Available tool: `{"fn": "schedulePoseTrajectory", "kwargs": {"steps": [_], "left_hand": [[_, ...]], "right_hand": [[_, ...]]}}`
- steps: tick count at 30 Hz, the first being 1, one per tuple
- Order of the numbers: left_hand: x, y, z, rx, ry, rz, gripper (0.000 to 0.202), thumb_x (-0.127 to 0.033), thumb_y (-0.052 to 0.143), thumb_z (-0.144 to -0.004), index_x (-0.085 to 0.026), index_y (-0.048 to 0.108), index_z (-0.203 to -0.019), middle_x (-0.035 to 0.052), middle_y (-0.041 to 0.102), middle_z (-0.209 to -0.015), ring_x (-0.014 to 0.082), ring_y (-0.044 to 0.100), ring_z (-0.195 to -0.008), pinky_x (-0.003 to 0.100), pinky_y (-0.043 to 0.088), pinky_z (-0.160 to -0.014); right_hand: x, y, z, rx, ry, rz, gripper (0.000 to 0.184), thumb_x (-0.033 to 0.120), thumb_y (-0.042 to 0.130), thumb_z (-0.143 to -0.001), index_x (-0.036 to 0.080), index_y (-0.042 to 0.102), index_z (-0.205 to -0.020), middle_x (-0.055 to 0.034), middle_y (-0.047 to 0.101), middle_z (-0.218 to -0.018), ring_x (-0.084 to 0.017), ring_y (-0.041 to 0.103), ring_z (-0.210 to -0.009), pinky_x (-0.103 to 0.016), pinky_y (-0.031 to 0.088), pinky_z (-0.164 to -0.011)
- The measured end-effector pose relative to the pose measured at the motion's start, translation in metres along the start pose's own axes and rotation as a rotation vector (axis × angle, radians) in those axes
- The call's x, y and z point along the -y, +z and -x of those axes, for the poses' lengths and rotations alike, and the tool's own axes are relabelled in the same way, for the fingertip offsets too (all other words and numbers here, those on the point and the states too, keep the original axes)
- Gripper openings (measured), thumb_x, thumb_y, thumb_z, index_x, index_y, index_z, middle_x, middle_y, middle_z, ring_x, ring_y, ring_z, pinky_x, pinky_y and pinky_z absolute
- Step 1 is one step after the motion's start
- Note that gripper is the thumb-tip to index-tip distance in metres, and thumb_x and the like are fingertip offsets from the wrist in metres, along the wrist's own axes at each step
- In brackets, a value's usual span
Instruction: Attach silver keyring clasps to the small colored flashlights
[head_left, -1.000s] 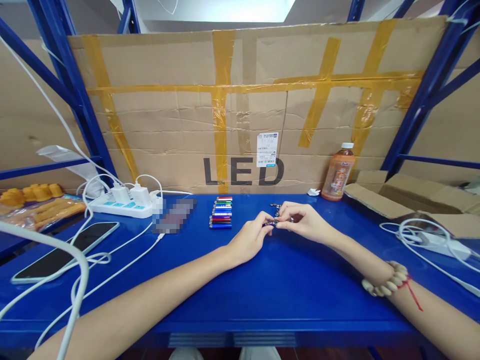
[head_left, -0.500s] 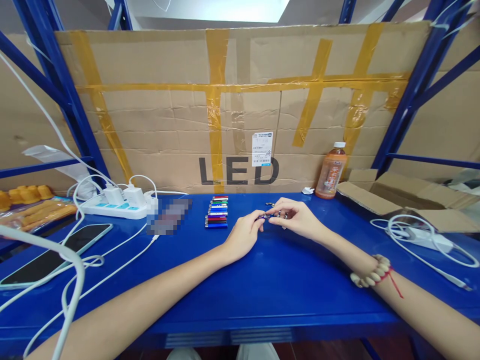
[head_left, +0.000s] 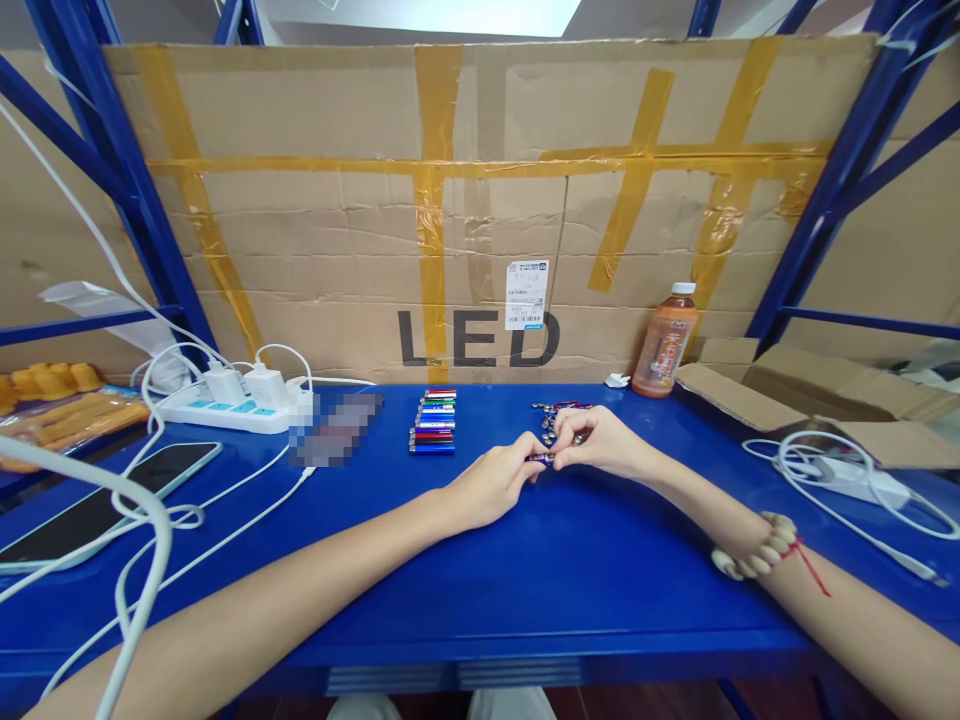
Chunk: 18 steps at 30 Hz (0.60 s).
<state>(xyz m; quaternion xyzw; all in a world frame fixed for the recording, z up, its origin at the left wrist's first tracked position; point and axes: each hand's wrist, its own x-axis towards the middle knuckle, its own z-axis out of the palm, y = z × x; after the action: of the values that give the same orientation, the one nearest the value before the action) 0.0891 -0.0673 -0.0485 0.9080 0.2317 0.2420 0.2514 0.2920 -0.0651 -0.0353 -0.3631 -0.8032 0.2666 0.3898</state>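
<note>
Close together over the middle of the blue table, my two hands meet at a small dark purple tube with a silvery end [head_left: 540,459]. My left hand [head_left: 491,487] has its fingers pinched round the tube's left part. The fingertips of my right hand [head_left: 606,445] are closed at its silvery right end. Just behind my right hand lies a pile of small silvery parts and coloured tubes [head_left: 548,424], partly hidden by it. Left of my hands, several slim coloured tubes with silvery ends [head_left: 433,424] lie side by side in a neat row.
At the left are a white power strip [head_left: 247,415], a phone [head_left: 112,500] and loose white cables. An orange drink bottle [head_left: 664,342] stands at the back right, near an open cardboard box [head_left: 787,395] and a white coiled cable [head_left: 855,480]. A cardboard wall [head_left: 337,260] closes the back.
Both hands have come slightly nearer to me with the tube, the right hand also a little rightward. More of the pile behind them now shows.
</note>
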Motion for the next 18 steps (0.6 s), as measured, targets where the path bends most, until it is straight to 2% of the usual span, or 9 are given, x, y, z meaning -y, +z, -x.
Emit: {"fn": "schedulePoseTrajectory", "kwargs": {"steps": [7,12,18], "left_hand": [[0.002,0.002,0.000,-0.086,-0.003,0.006,0.010,-0.026,0.031,-0.089,-0.018,0.037,-0.091,0.0008,0.054,-0.079,0.0121,0.052,-0.069,0.022,0.038,-0.063],[0.002,0.004,0.000,-0.143,-0.004,0.008,0.009,-0.025,0.031,-0.089,-0.019,0.036,-0.087,0.0019,0.056,-0.085,0.0128,0.053,-0.072,0.022,0.038,-0.062],[0.001,0.003,-0.001,-0.204,-0.004,-0.108,0.008,-0.023,0.033,-0.088,-0.019,0.038,-0.084,0.0019,0.058,-0.091,0.0149,0.056,-0.080,0.023,0.038,-0.065]], "right_hand": [[0.010,0.010,0.001,-0.041,0.132,-0.025,0.037,0.043,0.071,-0.059,0.009,0.057,-0.056,-0.0025,0.047,-0.060,-0.007,0.040,-0.056,-0.020,0.032,-0.051],[0.023,0.019,0.000,-0.099,0.289,-0.090,0.048,0.051,0.071,-0.053,0.009,0.048,-0.052,-0.0011,0.046,-0.054,-0.005,0.037,-0.050,-0.019,0.028,-0.047],[0.041,0.022,0.000,-0.108,0.497,-0.098,0.053,0.057,0.071,-0.047,0.008,0.051,-0.057,-0.0012,0.048,-0.050,-0.005,0.037,-0.045,-0.018,0.024,-0.043]]}}
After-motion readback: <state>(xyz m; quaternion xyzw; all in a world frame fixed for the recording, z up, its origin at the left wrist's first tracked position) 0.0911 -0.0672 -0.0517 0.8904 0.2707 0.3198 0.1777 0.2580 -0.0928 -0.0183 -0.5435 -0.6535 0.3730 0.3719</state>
